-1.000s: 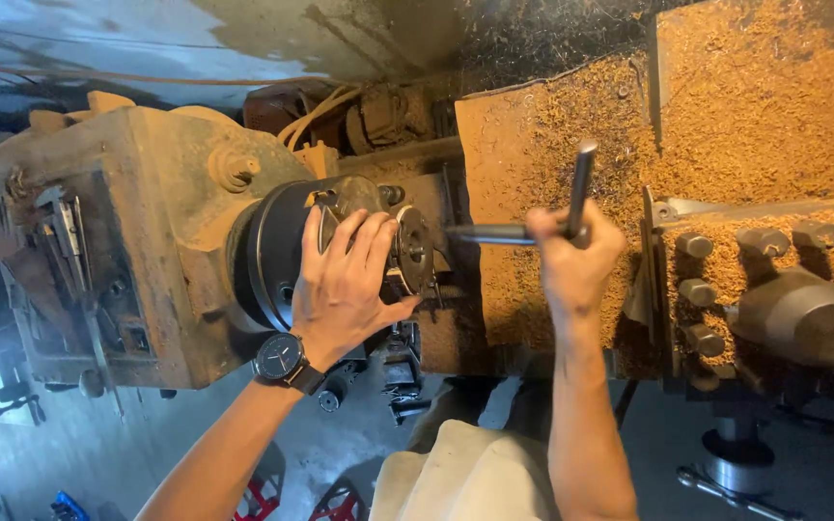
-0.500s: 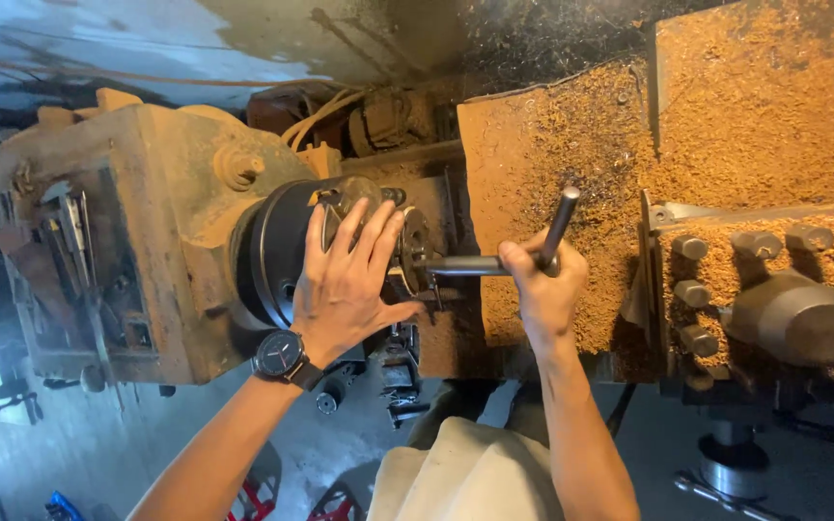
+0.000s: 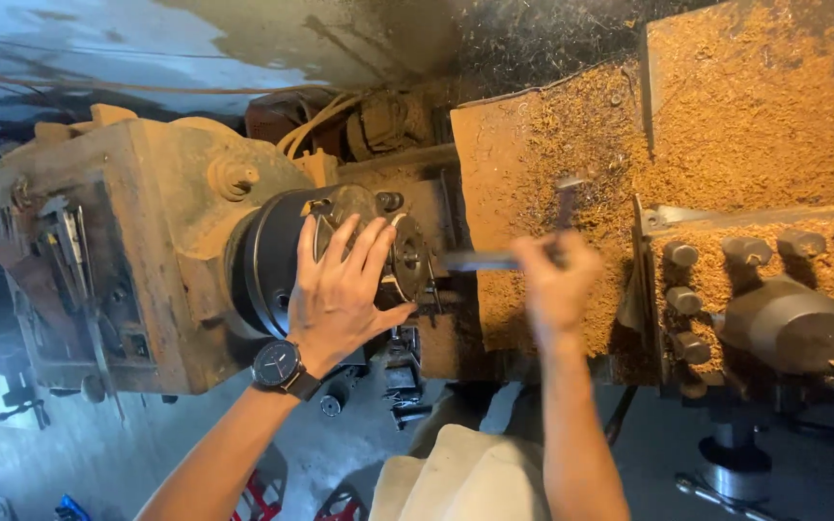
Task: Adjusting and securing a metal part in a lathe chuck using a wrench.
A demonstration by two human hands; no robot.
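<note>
the left hand point(image 3: 340, 294) was laid flat, fingers spread and released, against the face of the dark round chuck point(image 3: 272, 260) of an old lathe, with nothing gripped in it; a black wristwatch point(image 3: 280, 367) was worn on that wrist. the chuck was mounted at the right end of the rust-brown headstock point(image 3: 118, 260), near the left edge of the lathe. the right hand point(image 3: 557, 285), blurred, was seen clenched around the handle of a t-shaped chuck key point(image 3: 494, 259), whose shank was pointed toward the chuck's front, just beside the fingertips of the left hand; whether the key's tip was seated in the chuck could not be told. the key's crossbar point(image 3: 566, 201) was shown standing above the fist. behind the right hand, the lathe's bed was covered by a thick layer of orange-brown sawdust point(image 3: 726, 125), spread toward the far right corner. at the right edge a metal tool post point(image 3: 784, 323) with several bolt heads was dusted with the same shavings. a pale cloth point(image 3: 465, 478) was visible at the near edge, between the two forearms.
</note>
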